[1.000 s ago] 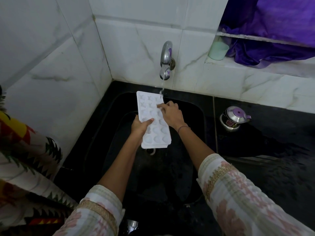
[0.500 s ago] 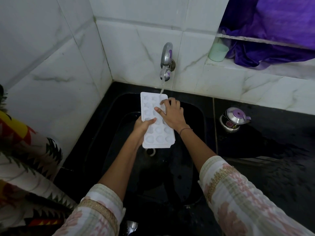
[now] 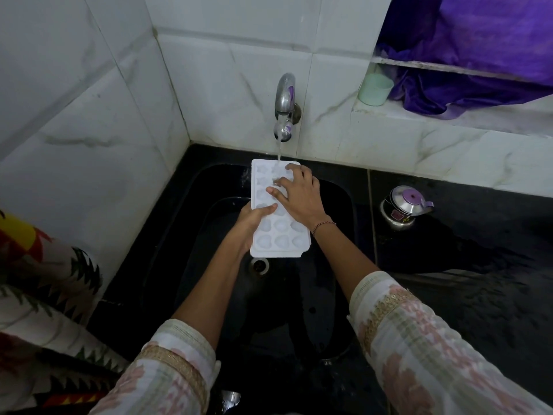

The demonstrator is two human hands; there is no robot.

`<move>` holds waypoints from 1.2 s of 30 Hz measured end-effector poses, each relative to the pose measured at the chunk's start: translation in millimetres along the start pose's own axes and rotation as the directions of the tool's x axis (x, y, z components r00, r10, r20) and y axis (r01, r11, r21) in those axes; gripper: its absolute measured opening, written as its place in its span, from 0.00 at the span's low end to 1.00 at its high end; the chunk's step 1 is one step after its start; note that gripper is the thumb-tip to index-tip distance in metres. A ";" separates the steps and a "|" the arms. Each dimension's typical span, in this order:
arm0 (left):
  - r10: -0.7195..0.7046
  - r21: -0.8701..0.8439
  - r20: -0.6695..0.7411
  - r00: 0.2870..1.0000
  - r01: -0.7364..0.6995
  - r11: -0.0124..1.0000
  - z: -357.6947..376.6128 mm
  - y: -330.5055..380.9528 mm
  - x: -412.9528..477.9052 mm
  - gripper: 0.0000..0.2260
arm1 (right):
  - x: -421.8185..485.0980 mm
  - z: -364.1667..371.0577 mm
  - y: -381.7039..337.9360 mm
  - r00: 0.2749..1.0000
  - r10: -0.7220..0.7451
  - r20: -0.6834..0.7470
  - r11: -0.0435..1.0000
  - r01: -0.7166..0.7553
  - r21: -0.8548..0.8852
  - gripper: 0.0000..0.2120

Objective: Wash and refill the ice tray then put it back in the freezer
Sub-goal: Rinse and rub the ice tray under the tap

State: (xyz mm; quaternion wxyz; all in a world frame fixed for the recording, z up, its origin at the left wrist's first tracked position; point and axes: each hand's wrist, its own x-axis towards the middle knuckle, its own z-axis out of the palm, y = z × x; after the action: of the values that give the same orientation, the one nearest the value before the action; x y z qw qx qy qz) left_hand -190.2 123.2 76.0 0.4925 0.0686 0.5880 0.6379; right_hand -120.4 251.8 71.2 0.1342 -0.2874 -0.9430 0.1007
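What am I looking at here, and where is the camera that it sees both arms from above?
There is no machine here: a person wears one wide camera on the head, so you look down along their own two arms. They stand at a black sink set in a black counter, with white tiled walls around. The left hand grips a white ice tray by its side edge, holding it over the sink. The right hand lies flat on the tray with spread fingers, under the stream running from the tap. To the right, a small steel kettle stands on the counter. On the ledge above sit a pale green cup and a purple cloth.
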 end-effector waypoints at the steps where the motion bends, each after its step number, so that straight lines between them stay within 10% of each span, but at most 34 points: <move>1: -0.001 0.002 0.000 1.000 0.001 1.000 0.0 0.8 0.7 0.17 | 0.2 -0.2 0.8 1.000 -0.002 0.003 1.000 0.002 0.002 0.22; 36: -0.079 0.207 0.142 0.987 0.049 0.977 -7.4 -2.2 6.3 0.14 | 5.9 11.3 -4.7 0.998 0.058 -0.011 0.998 -0.058 -0.011 0.25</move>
State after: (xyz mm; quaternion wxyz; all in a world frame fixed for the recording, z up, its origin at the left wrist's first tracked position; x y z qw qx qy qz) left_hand -197.1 122.2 68.9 0.5460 0.1474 0.6134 0.5513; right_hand -131.0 250.1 63.0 0.1349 -0.3158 -0.9341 0.0977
